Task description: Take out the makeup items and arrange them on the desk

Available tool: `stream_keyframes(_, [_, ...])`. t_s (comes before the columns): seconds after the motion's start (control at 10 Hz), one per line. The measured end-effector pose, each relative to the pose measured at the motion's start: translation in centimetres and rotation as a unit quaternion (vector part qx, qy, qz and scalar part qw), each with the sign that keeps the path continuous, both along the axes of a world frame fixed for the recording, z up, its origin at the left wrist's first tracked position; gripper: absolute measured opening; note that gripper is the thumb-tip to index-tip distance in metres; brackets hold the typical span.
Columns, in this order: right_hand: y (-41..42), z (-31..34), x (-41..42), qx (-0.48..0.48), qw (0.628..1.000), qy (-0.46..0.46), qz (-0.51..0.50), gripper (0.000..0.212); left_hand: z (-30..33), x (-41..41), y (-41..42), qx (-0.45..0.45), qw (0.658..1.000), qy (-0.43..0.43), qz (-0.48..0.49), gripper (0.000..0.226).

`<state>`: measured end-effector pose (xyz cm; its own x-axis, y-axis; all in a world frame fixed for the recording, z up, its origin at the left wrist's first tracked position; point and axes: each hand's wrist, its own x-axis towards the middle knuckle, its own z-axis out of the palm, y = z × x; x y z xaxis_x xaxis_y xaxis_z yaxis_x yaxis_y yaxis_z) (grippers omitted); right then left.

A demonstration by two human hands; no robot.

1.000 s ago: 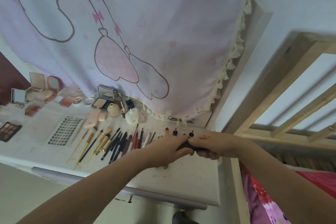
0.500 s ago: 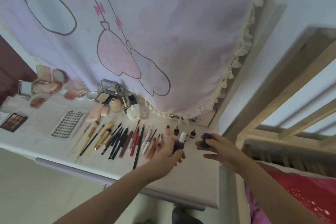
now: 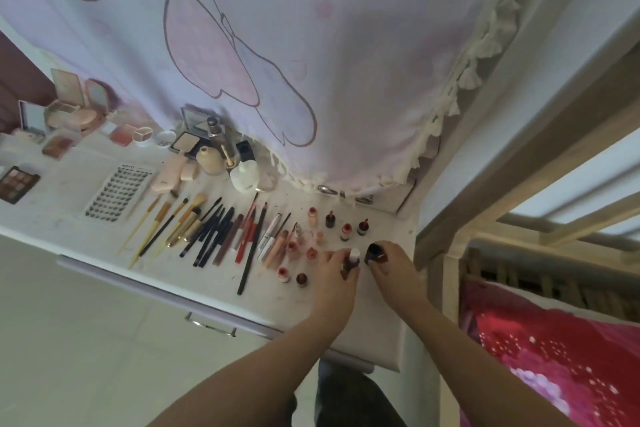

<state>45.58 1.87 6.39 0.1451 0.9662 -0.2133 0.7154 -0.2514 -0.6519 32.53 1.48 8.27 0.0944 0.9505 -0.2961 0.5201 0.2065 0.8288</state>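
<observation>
A: What's on my desk (image 3: pixel 363 333) feed?

B: I see brushes (image 3: pixel 173 218) and dark pencils (image 3: pixel 221 232) fanned in a row mid-frame, small red bottles (image 3: pixel 346 230) upright right of them. Eyeshadow palette (image 3: pixel 17 182) far left, open compacts (image 3: pixel 74 111) upper left.

A: Held items?

B: White-tipped tube (image 3: pixel 353 258) and dark cap (image 3: pixel 374 252), apart, lower center.

A pale printed curtain (image 3: pixel 346 45) (tassel-edged) hangs behind, a wooden bed frame (image 3: pixel 519 135) and red bedding (image 3: pixel 554 350) alongside.
</observation>
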Motion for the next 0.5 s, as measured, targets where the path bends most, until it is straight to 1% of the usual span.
stream_keyframes(0.2, [0.2,-0.7,-0.5,0.025,1.000,0.005,0.017,0.017,-0.9,1.0,0.8,0.017,0.997,0.066,0.038,0.015])
stream_keyframes(0.3, [0.3,-1.1,-0.6,0.012,1.000,0.000,0.013,0.018,-1.2,1.0,0.6,0.002,0.996,0.074,0.047,0.016])
stream_keyframes(0.4, [0.3,-1.7,-0.4,0.021,1.000,0.007,0.017,0.023,-1.2,1.0,0.3,0.006,0.996,0.064,0.054,0.026])
stream_keyframes(0.5, [0.1,-1.4,0.0,-0.030,0.999,0.042,-0.002,0.042,-0.9,1.1,-0.1,-0.029,0.996,0.056,0.059,0.045])
